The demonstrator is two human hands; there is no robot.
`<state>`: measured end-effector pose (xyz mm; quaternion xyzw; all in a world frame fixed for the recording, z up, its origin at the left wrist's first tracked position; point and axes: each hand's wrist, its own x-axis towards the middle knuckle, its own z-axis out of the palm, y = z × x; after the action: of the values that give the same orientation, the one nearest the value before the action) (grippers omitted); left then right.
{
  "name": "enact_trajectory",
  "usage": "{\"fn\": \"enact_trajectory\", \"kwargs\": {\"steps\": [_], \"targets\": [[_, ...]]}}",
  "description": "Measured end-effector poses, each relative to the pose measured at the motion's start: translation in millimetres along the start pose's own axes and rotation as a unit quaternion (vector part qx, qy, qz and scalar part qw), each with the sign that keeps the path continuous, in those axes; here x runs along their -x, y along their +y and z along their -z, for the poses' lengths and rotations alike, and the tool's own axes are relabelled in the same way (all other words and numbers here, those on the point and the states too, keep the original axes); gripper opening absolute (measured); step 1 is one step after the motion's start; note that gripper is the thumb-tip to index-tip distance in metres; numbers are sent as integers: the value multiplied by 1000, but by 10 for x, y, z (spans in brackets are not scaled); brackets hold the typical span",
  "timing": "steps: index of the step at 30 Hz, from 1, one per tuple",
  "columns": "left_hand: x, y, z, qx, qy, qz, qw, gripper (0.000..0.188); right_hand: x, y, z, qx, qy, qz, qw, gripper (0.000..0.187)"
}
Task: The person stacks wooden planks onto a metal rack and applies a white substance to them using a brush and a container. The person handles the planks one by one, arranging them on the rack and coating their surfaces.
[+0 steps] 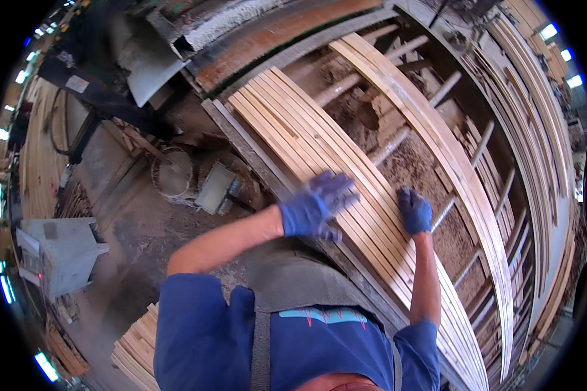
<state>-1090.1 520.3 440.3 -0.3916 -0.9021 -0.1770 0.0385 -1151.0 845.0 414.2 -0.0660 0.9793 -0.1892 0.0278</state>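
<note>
Pale wooden strips (355,189) lie side by side in a long bundle that crosses diagonally in front of me. Over the near edge of this bundle is my left hand (316,203), in a blue work glove, its fingers spread and slightly blurred. It touches or hovers just above the wood; I cannot tell which. My right hand (415,212), gloved the same way, is at the far edge of the bundle with its fingers curled. Whether they hold a strip's edge is hidden.
The strips rest on a frame with metal rollers (391,144), sawdust beneath. Beyond runs a wide pale board (447,140). More strips (528,111) are stacked far right. A rusty machine beam (267,42) stands at the far end. Left are a bucket (174,174) and a grey box (62,251).
</note>
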Motion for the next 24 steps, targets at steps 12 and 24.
{"fn": "enact_trajectory", "kwargs": {"steps": [12,24], "targets": [[-122,-45,-306,9,45,45,998,97,-158,75,25,47,-10,19,999,54],[-3,-59,-259,63,69,40,995,91,-184,37,-32,79,-6,-6,997,58]]}}
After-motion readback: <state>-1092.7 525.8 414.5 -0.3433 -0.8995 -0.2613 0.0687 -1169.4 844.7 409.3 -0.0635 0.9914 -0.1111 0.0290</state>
